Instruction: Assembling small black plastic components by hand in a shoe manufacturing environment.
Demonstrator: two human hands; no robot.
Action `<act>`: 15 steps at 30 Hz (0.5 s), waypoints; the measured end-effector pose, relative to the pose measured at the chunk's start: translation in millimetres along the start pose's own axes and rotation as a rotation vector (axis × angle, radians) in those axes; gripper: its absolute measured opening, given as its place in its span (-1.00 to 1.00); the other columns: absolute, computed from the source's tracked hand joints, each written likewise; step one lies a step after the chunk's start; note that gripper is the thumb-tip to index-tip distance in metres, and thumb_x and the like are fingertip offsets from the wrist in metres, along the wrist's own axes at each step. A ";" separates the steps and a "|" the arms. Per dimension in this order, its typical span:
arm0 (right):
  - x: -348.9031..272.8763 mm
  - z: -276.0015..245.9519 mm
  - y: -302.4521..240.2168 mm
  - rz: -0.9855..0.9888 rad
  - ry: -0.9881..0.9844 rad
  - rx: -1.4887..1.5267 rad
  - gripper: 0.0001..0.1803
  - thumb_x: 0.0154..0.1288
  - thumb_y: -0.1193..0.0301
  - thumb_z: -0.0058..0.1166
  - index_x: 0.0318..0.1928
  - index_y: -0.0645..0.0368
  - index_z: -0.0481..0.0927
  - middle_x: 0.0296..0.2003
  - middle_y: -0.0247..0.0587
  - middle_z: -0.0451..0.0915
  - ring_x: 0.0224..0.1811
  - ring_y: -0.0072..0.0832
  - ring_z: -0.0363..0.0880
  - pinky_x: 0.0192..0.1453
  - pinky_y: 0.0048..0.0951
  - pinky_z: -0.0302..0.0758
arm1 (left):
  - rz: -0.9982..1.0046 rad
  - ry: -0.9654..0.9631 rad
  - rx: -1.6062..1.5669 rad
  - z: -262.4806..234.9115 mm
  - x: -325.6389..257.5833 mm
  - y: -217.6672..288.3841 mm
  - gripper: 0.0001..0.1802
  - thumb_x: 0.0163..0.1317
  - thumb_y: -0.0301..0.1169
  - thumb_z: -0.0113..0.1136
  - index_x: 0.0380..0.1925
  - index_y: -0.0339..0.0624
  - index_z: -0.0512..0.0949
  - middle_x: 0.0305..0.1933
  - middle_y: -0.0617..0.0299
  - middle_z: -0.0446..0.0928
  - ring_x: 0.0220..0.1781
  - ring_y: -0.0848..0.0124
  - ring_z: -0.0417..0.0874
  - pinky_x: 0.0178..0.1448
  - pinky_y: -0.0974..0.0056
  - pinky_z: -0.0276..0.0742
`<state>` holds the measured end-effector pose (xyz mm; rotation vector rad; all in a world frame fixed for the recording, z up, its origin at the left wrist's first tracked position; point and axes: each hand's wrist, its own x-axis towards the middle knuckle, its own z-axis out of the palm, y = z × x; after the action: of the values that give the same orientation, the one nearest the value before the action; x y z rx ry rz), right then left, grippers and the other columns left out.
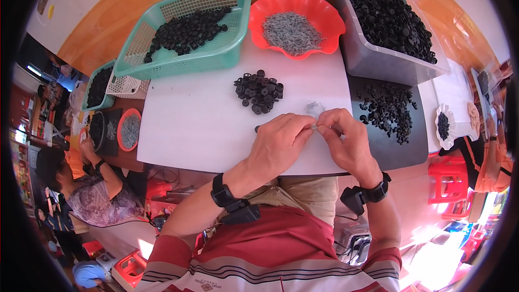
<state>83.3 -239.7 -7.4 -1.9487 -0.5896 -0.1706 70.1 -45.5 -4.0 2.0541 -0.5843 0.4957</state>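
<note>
My left hand [280, 139] and my right hand [346, 139] meet fingertip to fingertip above the white work surface, near its front edge. Both are closed in a pinch. Between the fingertips shows a tiny greyish bit, too small to name. Just beyond the fingers lies a small scatter of thin metal pins [314, 108]. A heap of round black plastic parts [259, 92] sits farther off, to the left of the pins. Another dark part peeks out beside my left hand, mostly hidden by it.
At the back stand a green basket [178, 66] of black parts, a red scalloped bowl [332, 43] of metal pins and a grey bin [378, 70] full of black parts. Small black pieces [386, 109] cover a dark board at right. A person [102, 192] works at left.
</note>
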 end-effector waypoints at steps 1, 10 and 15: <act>-0.5 0.4 1.4 0.001 0.002 0.002 -0.80 0.36 0.65 0.19 -0.09 0.19 0.50 -0.34 -0.19 0.65 -0.53 -0.33 0.57 -0.40 -0.38 0.49 | -0.058 -0.012 -0.025 0.7 -0.5 1.5 -0.72 0.16 -0.63 0.43 -0.11 -0.26 0.66 -0.25 0.06 0.72 -0.27 0.20 0.79 -0.24 0.24 0.71; 0.2 1.2 1.5 -0.163 0.028 -0.342 -0.77 0.25 0.64 0.18 -0.15 0.13 0.46 -0.22 -0.22 0.64 -0.35 -0.06 0.66 -0.35 -0.13 0.57 | -0.198 -0.078 -0.022 -2.8 -4.7 8.0 -0.74 0.23 -0.61 0.37 -0.07 -0.29 0.65 -0.23 0.05 0.76 -0.21 0.27 0.83 -0.18 0.27 0.74; 4.2 -0.8 1.1 -0.168 -0.039 -0.411 -0.86 0.26 0.60 0.18 -0.24 0.13 0.50 -0.23 -0.23 0.65 -0.38 -0.09 0.65 -0.37 -0.17 0.58 | -0.250 -0.101 -0.076 -8.1 -6.3 5.2 -0.71 0.24 -0.62 0.35 -0.02 -0.29 0.68 -0.21 0.04 0.76 -0.25 0.36 0.80 -0.18 0.33 0.71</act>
<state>87.6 -239.4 -6.4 -2.3007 -0.7922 -0.3847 61.0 -39.7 0.1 2.0519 -0.3905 0.2209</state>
